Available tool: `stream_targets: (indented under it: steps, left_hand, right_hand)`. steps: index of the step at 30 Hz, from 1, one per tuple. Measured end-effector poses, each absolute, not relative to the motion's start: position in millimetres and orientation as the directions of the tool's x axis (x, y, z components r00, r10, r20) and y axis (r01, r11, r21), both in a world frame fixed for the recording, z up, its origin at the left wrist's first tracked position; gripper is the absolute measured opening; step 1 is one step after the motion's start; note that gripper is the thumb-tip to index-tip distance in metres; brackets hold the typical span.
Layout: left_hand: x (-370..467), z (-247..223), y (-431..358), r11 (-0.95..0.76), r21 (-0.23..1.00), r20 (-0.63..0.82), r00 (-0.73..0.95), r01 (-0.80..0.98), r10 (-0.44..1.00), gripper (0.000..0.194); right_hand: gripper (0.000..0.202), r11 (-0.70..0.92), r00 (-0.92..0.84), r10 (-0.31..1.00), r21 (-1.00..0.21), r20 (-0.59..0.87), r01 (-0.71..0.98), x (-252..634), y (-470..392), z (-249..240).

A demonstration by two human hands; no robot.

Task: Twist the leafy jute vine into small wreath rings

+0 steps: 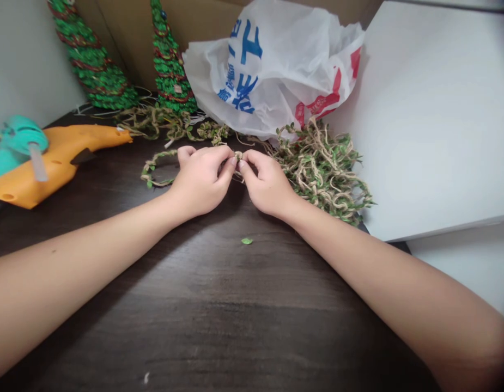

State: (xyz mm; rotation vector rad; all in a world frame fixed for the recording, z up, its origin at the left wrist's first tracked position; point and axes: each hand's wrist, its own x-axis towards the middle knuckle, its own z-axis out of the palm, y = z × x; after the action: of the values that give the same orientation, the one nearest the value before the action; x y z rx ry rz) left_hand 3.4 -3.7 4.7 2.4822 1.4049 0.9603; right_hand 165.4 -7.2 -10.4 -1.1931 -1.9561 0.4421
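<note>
My left hand (205, 177) and my right hand (268, 182) meet near the middle of the dark table (219, 288). Thumb and forefinger of each pinch a short piece of leafy twine (237, 155) between them. Left of my left hand, a loop of twine with small green leaves (159, 157) lies on the table; part of it is hidden behind that hand. A tangled pile of the same leafy twine (325, 169) sits just beyond and right of my right hand. One loose green leaf (247, 240) lies nearer to me.
Two green tinsel trees (98, 76) stand at the back left. An orange and teal glue gun (59, 163) lies at the left. Behind the pile are a white plastic bag (284, 65) and a large white board (439, 120) at the right.
</note>
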Motion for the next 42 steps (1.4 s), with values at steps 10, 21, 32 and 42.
stream_targets:
  steps: [10,21,32,42]
  left_hand:
    - [0,-3,3,-0.496,0.348,0.488,0.298,0.795,0.820,0.024]
    - [2,3,-11,-0.695,0.300,0.553,0.474,0.654,0.685,0.034]
    - [0,-1,-6,-0.713,0.270,0.487,0.547,0.647,0.681,0.028]
    - [1,-2,-7,-0.709,0.244,0.373,0.611,0.662,0.699,0.023]
  right_hand:
    - [0.025,0.496,-0.146,0.844,-0.648,0.516,0.578,165,-11,-8]
    - [0.032,0.534,0.107,0.696,-0.611,0.710,0.584,169,-5,-14]
    - [0.021,0.617,0.034,0.717,-0.657,0.696,0.433,167,-10,-9]
    - [0.013,0.627,0.021,0.707,-0.639,0.707,0.445,167,-8,-11]
